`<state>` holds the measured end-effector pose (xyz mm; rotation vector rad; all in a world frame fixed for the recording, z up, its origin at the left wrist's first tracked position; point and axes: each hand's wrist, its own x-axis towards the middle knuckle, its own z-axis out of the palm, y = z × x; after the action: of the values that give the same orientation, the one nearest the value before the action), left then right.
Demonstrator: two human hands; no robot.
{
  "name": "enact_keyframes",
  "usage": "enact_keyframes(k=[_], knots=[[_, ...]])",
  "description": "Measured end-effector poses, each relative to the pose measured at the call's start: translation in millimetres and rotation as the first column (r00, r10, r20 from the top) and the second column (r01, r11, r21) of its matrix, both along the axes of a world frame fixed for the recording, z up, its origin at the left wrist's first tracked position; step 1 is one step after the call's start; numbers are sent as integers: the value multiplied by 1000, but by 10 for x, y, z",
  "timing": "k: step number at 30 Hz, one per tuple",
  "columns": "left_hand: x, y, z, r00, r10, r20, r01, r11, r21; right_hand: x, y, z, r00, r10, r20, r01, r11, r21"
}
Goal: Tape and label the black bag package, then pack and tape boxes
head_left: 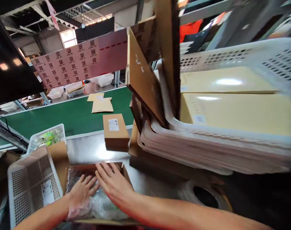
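1. While both of your hands lie flat inside the open cardboard box (122, 174) at the near edge of the tabletop (97, 150), keep them spread, so the clear plastic bag (97, 204) under them settles evenly.
2. Your left hand (81, 191) rests palm down on the left part of the bag, fingers open and extended. Its grip is wide and holds nothing; it only presses.
3. Your right hand (114, 183) lies just beside it, touching the bag near the box's far wall, fingers also splayed flat. This grip closes on nothing either.
4. The bag sits inside the box, crinkled and shiny. What it contains cannot be made out.
5. Press toward the corners rather than the middle, I would judge, so that no plastic rides up over the rim.
6. Mind the white perforated basket (31, 182) just left of the box, and the tall stack of trays (207, 150) to your right, which leans close.
7. A small sealed carton (115, 131) with a white label stands farther back on the tabletop, near the green conveyor belt (71, 116), well apart from your hands.
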<state>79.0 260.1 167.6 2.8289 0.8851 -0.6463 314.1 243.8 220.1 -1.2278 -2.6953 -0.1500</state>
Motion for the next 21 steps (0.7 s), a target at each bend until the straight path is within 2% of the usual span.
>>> enact_keyframes(k=[1, 2, 4, 5, 7, 8, 11, 13, 17, 21], knots=[[36, -28, -38, 999, 23, -22, -23, 1000, -7, -30, -44, -49, 999, 53, 10, -52, 994, -99], [76, -42, -44, 999, 36, -29, -36, 999, -9, -58, -71, -109, 998, 58, 33, -50, 976, -210], [143, -15, 34, 999, 34, -3, -34, 999, -9, -97, -76, -267, 991, -19, 130, 69, 915, -398], [154, 20, 109, 1000, 10, 19, -10, 999, -31, -105, -63, -364, 982, -50, 180, 128, 883, -452], [106, 89, 299, 998, -12, 69, 20, 994, -109, -101, -39, -575, 974, -74, 212, 172, 854, -491], [50, 106, 397, 995, 26, 91, -12, 989, -146, -98, -35, -675, 978, -82, 193, 169, 854, -492], [-162, 40, 585, 957, 283, 70, -267, 947, -176, -142, -48, -869, 982, -126, 140, 179, 860, -477], [-231, -54, 547, 927, 375, -10, -374, 919, -124, -234, -55, -869, 970, -149, 192, 225, 849, -477], [-39, -120, 217, 899, 394, -191, -396, 918, 31, -398, -22, -630, 920, -142, 366, 310, 834, -457], [175, -59, 43, 881, 435, -183, -431, 900, 64, -252, 96, -331, 918, -59, 393, 262, 834, -486]])
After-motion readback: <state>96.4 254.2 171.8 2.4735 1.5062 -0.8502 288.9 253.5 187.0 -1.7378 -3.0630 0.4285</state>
